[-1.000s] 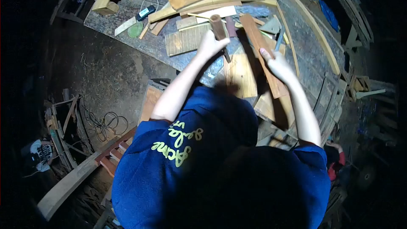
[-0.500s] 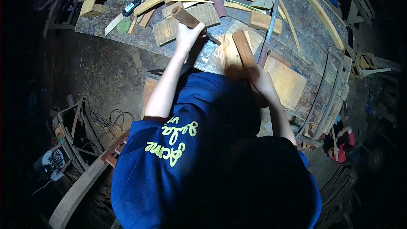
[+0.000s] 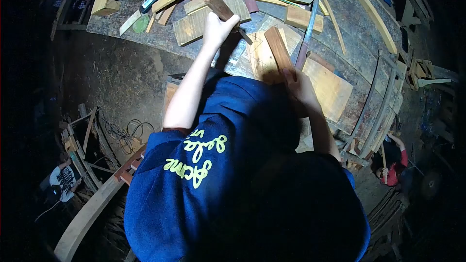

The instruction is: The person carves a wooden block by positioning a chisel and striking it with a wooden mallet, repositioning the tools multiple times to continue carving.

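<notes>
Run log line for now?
left hand: holds wooden-handled chisel | right hand: holds wooden strip | workbench: loose wood pieces

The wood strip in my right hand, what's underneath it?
A pale board shows beneath the strip, along its left side. The part straight under the strip and your right hand is covered, so I can't see it.

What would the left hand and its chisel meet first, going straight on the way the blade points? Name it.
Most likely the pale wooden board, just off the tip of the chisel in the left hand; how high the tip sits above it is unclear.
</notes>
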Tool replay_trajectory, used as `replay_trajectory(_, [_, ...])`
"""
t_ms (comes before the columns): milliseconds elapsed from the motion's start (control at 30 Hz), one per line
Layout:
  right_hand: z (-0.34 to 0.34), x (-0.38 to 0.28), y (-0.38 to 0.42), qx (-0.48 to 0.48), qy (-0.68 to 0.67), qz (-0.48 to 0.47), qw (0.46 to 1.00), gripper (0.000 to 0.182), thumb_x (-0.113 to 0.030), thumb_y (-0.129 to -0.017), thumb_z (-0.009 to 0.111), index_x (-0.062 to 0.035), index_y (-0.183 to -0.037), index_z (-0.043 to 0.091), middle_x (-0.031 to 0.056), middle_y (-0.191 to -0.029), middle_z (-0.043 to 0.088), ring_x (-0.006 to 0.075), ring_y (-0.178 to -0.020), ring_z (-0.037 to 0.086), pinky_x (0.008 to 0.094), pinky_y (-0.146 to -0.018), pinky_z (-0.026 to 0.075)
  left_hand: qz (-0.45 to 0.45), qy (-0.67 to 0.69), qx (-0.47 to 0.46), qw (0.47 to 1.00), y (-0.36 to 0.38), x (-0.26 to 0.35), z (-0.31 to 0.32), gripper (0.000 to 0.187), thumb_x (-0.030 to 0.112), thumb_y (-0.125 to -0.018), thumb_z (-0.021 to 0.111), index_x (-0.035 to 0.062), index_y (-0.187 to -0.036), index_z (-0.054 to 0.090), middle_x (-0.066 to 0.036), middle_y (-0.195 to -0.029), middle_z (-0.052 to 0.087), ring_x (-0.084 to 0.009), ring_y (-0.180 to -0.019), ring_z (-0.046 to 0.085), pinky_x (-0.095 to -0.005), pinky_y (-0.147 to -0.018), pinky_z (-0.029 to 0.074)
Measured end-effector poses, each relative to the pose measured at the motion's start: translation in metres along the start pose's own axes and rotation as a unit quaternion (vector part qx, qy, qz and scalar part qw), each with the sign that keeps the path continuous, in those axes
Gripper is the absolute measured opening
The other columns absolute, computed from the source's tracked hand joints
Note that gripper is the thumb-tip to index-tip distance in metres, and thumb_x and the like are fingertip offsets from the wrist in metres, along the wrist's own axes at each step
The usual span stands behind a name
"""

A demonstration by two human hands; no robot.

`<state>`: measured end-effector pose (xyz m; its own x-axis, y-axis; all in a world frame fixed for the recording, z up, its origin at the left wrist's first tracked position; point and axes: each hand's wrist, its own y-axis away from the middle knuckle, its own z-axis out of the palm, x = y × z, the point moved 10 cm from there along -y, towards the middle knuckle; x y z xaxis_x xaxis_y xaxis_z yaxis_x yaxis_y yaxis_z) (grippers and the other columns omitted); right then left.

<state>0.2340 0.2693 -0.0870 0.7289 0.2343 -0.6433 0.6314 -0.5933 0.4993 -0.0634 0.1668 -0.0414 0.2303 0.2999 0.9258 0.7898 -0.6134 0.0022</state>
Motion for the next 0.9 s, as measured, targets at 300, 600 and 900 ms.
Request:
replay_trajectory(300, [-0.002, 0.002, 0.000, 0.014, -0.002, -0.006, 1.000, 0.045, -0.042, -0.096, 0.048, -0.0012, -0.110, 0.061, 0.0273, -0.100, 0.065, 0.0432, -0.100, 0.060, 0.0468, -0.086, 0.046, 0.031, -0.074, -0.036, 0.996, -0.024, 0.007, 0.011, 0.037, 0.031, -0.075, 0.072, -0.0051, -0.086, 0.068, -0.013, -0.078, 0.070, -0.0180, -0.069, 0.069, -0.0314, -0.064, 0.055])
replay_trajectory(600, [-0.002, 0.008, -0.003, 0.008, 0.032, 0.000, 0.999, 0.048, -0.046, -0.095, 0.047, -0.0025, -0.112, 0.059, 0.0283, -0.101, 0.064, 0.0443, -0.101, 0.059, 0.0491, -0.088, 0.046, -0.044, -0.026, -0.123, 0.991, -0.041, -0.010, 0.029, 0.031, 0.028, -0.073, 0.072, -0.0021, -0.081, 0.067, -0.012, -0.071, 0.068, -0.0168, -0.060, 0.067, -0.0310, -0.057, 0.055])
replay_trajectory(900, [0.000, 0.011, -0.004, -0.004, 0.027, 0.012, 1.000, 0.048, -0.046, -0.095, 0.047, -0.0029, -0.112, 0.059, 0.0276, -0.099, 0.064, 0.0439, -0.099, 0.061, 0.0492, -0.086, 0.047, -0.013, -0.013, -0.100, 0.995, -0.033, 0.008, 0.028, 0.030, 0.026, -0.075, 0.070, -0.0035, -0.081, 0.066, -0.012, -0.068, 0.067, -0.0164, -0.059, 0.067, -0.0308, -0.053, 0.055])
